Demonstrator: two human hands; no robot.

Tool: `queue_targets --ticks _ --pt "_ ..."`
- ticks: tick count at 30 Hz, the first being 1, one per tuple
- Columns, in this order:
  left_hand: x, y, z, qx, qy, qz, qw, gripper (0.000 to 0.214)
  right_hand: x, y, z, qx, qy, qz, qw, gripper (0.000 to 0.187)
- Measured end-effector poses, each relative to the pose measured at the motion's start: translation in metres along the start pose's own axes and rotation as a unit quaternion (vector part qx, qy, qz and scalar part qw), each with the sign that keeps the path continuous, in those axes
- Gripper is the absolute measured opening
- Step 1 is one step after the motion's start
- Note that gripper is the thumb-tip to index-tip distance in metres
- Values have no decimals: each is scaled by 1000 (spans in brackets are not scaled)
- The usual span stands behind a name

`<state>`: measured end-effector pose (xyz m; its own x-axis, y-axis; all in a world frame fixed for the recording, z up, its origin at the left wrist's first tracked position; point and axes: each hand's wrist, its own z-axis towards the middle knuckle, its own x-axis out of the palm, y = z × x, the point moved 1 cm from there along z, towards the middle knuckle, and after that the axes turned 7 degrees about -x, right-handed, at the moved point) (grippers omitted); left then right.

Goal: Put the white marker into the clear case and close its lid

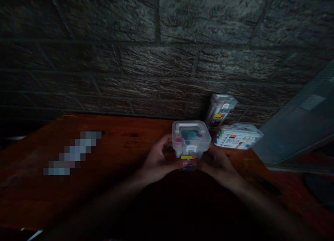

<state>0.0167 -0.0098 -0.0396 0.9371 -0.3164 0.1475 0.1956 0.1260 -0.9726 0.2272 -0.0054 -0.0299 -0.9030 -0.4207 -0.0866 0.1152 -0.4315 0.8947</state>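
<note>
A clear plastic marker box (191, 140) with a handled lid stands upright between my two hands. Colourful tips or caps show through its lid, and a yellow label is on its front. My left hand (159, 161) is wrapped round its left side, the thumb across the front by the label. On the other side my right hand (219, 164) closes round the box, its fingers partly hidden behind it and in shadow. The lid looks closed.
A similar tall clear box (220, 110) stands against the brick wall (141, 60). Beside it is a wide clear case (237, 136) with a printed label. A blurred-out pixelated item (74, 154) lies on the wooden table (125, 133). A grey panel (294, 119) rises at the right.
</note>
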Motion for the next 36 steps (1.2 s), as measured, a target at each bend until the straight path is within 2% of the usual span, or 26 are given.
queue_targets --ticks 6,12,27,31,36 --pt "-3 3 0 9 -2 15 1000 60 0 1 -1 -14 6 -32 999 45" --pt "-3 0 -1 14 -12 41 999 61 -1 0 -1 -10 7 -73 997 40" --pt "-3 -2 -2 8 -18 52 998 61 2 5 0 -18 0 -67 998 41" --pt "-1 -5 -3 6 -27 52 998 61 2 9 -2 -15 -2 -73 997 46" --pt "-1 -5 -2 10 -28 52 998 61 -3 17 -6 -35 15 -30 999 51"
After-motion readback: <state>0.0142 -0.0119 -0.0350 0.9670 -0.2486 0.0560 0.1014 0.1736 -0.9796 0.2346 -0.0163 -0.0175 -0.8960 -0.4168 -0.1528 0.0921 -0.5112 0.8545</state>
